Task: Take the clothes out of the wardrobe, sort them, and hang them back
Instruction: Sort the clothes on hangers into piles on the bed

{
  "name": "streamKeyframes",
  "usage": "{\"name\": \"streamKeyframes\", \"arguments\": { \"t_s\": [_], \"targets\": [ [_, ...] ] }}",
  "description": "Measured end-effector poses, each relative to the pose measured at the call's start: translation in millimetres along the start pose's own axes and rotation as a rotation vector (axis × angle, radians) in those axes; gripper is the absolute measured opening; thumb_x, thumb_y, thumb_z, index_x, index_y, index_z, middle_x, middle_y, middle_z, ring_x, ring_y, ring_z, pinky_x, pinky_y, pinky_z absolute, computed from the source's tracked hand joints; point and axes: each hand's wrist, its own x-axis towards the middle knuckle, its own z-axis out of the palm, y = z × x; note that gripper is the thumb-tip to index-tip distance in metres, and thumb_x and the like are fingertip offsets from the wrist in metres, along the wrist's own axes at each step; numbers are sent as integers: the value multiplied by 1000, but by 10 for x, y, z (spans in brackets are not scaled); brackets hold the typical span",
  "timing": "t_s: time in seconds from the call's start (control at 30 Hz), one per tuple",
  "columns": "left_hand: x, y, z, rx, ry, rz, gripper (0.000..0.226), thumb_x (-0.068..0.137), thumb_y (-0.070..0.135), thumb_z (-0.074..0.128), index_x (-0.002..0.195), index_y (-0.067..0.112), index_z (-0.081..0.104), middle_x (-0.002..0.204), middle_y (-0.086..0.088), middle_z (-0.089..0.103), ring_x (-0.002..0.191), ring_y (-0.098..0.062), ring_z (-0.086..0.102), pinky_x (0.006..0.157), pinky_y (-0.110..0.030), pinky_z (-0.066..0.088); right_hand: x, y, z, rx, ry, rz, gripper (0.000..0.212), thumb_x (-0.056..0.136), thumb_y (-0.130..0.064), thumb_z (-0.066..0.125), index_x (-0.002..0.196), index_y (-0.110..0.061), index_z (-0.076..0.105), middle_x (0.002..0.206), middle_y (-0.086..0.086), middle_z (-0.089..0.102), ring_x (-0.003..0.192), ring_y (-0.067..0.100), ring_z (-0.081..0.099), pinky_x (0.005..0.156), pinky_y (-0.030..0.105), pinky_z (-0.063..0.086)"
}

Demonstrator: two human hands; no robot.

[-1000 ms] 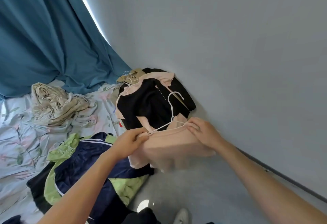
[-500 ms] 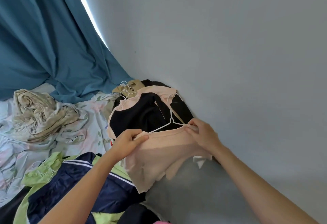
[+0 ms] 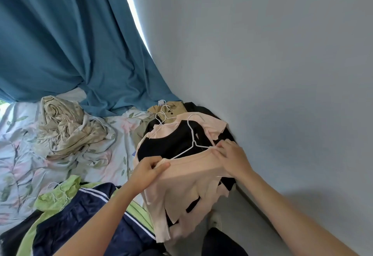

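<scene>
Starting at the left of the frame, I am looking at a crumpled beige sheet (image 3: 66, 126) lying on the floral bedding (image 3: 18, 154), with the teal curtain (image 3: 70, 43) hanging above it. At the lower left a navy and lime jacket (image 3: 80, 221) is lying in a heap, not yet sorted as far as I can judge.

Moving to the centre, my left hand (image 3: 148, 172) is pinching the left shoulder of the peach top (image 3: 187, 183), fingers curled round the fabric edge. The top is hanging in front of me at centre frame, draped on the white hanger (image 3: 192, 140), whose hook is pointing up over the black and peach garment (image 3: 173, 140) lying on the pile by the wall (image 3: 282, 74).

Further right, my right hand (image 3: 232, 157) is gripping the top's right shoulder where the hanger arm is meeting the neckline.

I am judging this as the step of seating the top on its hanger. Next I am needing both shoulders squared on the wire before lifting it by the hook; the wardrobe is out of view.
</scene>
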Motion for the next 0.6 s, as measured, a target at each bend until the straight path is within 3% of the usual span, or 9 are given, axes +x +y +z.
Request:
{"name": "streamKeyframes", "arguments": {
  "t_s": [0.13,0.33,0.5,0.6],
  "targets": [
    [406,-129,108,60,109,-101,50,99,48,67,65,24,39,60,7,36,57,-8,36,62,-35,31,688,202,183,24,-86,-52,22,101,-47,57,97,-26,62,102,-12,60,97,14,58,87,46,51],
    [1187,-481,280,217,287,-338,32,95,51,68,86,28,47,70,3,55,68,-17,55,63,-39,41,1853,547,688,-15,-281,-113,22,99,-57,52,95,-36,54,97,-16,58,92,15,60,75,46,57],
    [1872,-1047,459,359,405,-500,37,98,40,63,80,27,33,71,0,52,70,-27,50,61,-42,37,2658,756,1379,-20,-359,-180,21,102,-45,56,103,-24,60,101,-7,62,93,18,60,81,43,53],
    [2263,-1495,525,506,469,-498,24,97,28,60,84,23,41,84,4,51,84,-27,47,70,-44,37,3093,899,1998,-53,-347,-227,20,102,-35,57,112,-20,64,110,2,65,103,28,62,87,49,53]
  ]
}}
